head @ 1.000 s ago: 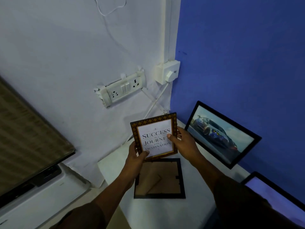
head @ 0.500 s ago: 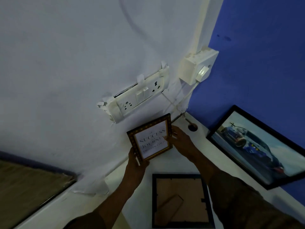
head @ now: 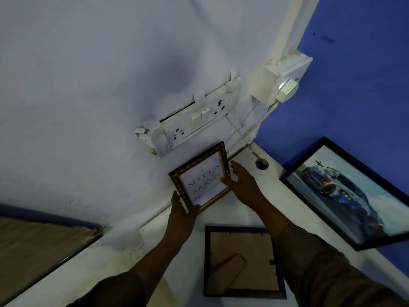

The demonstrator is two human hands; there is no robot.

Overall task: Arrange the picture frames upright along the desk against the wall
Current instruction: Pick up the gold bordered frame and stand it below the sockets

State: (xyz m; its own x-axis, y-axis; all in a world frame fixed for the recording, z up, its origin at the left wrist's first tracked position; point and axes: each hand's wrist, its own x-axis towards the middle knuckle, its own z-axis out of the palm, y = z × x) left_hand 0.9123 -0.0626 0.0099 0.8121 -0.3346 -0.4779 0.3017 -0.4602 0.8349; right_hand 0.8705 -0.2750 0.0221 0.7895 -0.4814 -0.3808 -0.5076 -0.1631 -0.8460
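Fingers (head: 177, 201) of the left hand (head: 180, 220) are curled round the lower corner of the small gold frame (head: 200, 177), gripping it, while the right hand (head: 242, 182) rests against its right edge with the fingers spread loose, more steadying than holding. That frame stands tilted at the back of the desk (head: 239, 213), close to the white wall (head: 110, 85) just under the socket strip (head: 192, 120); whether its foot already sits on the desk I cannot tell. If the left hand lets go before the frame leans properly, I'd expect it to slide forward at the base or tip sideways, since it is canted. It could also drop face down onto the dark frame (head: 243, 261) lying on its front just below. A cable (head: 245, 140) runs down the corner nearby, and nudging the frame that way might snag it. The car picture (head: 347, 193) leans against the blue wall, well apart.
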